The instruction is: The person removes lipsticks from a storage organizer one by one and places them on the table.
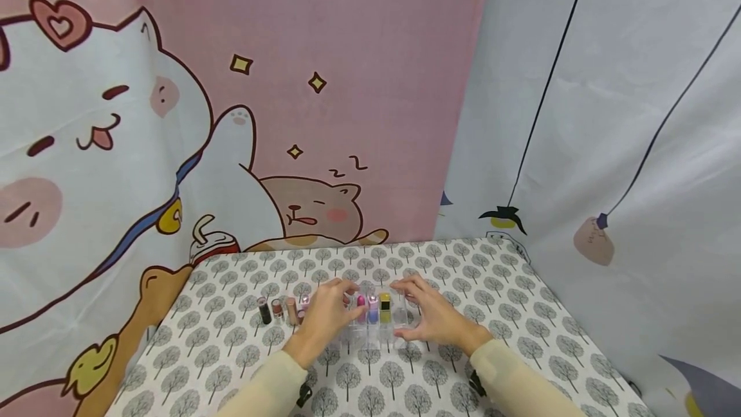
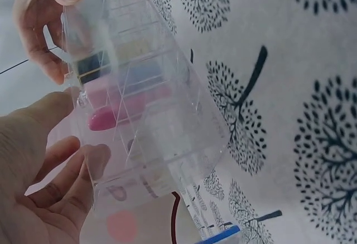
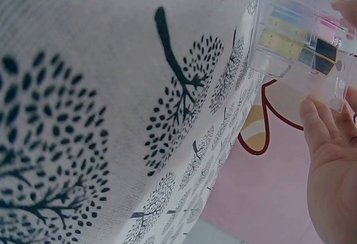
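A clear plastic lipstick organizer (image 1: 370, 338) with compartments stands on the patterned cloth. Inside it are a bright pink lipstick (image 1: 361, 306), a pink-and-blue tube (image 1: 373, 309) and a black-and-yellow tube (image 1: 385, 309). My left hand (image 1: 329, 314) holds the organizer's left end, with thumb and bent fingers at its edges. At the right end my right hand (image 1: 431, 314) grips it, thumb at the front and fingers at the back. The left wrist view shows the organizer (image 2: 156, 155) between both hands; the right hand (image 3: 332, 138) partly leaves the right wrist view.
Left of the organizer stand a black tube (image 1: 264, 311), a reddish tube (image 1: 277, 309) and a beige tube (image 1: 292, 311). More small cosmetics beside them are partly hidden by my left hand. A cartoon-printed curtain (image 1: 370, 82) hangs behind the tree-patterned tablecloth (image 1: 231, 365).
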A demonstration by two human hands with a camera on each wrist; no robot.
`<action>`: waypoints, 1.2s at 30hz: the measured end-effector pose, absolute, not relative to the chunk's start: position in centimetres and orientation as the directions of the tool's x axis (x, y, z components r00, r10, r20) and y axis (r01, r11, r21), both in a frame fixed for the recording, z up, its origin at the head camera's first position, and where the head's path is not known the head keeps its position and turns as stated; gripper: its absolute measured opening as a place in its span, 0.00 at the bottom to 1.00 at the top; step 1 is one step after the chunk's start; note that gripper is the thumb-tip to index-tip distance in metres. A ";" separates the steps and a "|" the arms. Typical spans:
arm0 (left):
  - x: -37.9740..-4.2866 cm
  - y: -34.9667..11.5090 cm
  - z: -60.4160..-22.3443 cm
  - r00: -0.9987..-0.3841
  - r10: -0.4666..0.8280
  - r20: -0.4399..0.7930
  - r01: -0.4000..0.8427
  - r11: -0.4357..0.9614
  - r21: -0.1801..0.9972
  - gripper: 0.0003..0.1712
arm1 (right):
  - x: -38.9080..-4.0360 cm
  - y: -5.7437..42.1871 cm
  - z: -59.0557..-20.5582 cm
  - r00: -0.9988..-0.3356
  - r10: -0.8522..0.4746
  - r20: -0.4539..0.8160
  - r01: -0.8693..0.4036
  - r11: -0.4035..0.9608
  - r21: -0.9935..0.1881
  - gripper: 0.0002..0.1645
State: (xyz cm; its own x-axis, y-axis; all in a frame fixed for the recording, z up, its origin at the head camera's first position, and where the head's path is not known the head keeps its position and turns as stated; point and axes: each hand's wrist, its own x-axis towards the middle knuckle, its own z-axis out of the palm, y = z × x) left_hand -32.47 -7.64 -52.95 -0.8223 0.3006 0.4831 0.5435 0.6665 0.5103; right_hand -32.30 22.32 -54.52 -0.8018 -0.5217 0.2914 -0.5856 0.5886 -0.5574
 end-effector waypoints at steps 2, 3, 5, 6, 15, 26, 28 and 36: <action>-32.6 -7.5 -53.1 -0.832 0.295 0.470 0.529 0.679 0.510 0.19 | -32.3 22.4 -54.6 -0.804 -0.521 0.287 -0.583 0.595 -0.553 0.60; -32.6 -7.4 -53.2 -0.835 0.293 0.466 0.522 0.688 0.504 0.18 | -32.3 22.4 -54.6 -0.805 -0.519 0.286 -0.582 0.600 -0.548 0.60; -32.7 -7.2 -53.4 -0.838 0.289 0.463 0.513 0.708 0.485 0.18 | -32.4 22.4 -54.6 -0.805 -0.519 0.288 -0.584 0.608 -0.538 0.60; -32.8 -7.2 -53.4 -0.835 0.289 0.468 0.512 0.719 0.470 0.17 | -32.4 22.5 -54.6 -0.804 -0.518 0.290 -0.586 0.610 -0.534 0.60; -33.0 -6.5 -54.0 -0.804 0.279 0.526 0.528 0.741 0.415 0.10 | -32.2 22.5 -54.6 -0.799 -0.519 0.303 -0.592 0.595 -0.544 0.59; -33.0 -6.6 -54.0 -0.826 0.261 0.500 0.515 0.710 0.480 0.07 | -32.3 22.4 -54.6 -0.800 -0.520 0.299 -0.591 0.596 -0.544 0.60; -33.0 -6.6 -53.9 -0.839 0.256 0.481 0.504 0.700 0.506 0.07 | -32.4 22.4 -54.6 -0.800 -0.520 0.299 -0.590 0.594 -0.547 0.60; -32.9 -6.7 -53.7 -0.862 0.244 0.445 0.482 0.666 0.570 0.07 | -32.4 22.4 -54.6 -0.799 -0.525 0.292 -0.590 0.592 -0.549 0.61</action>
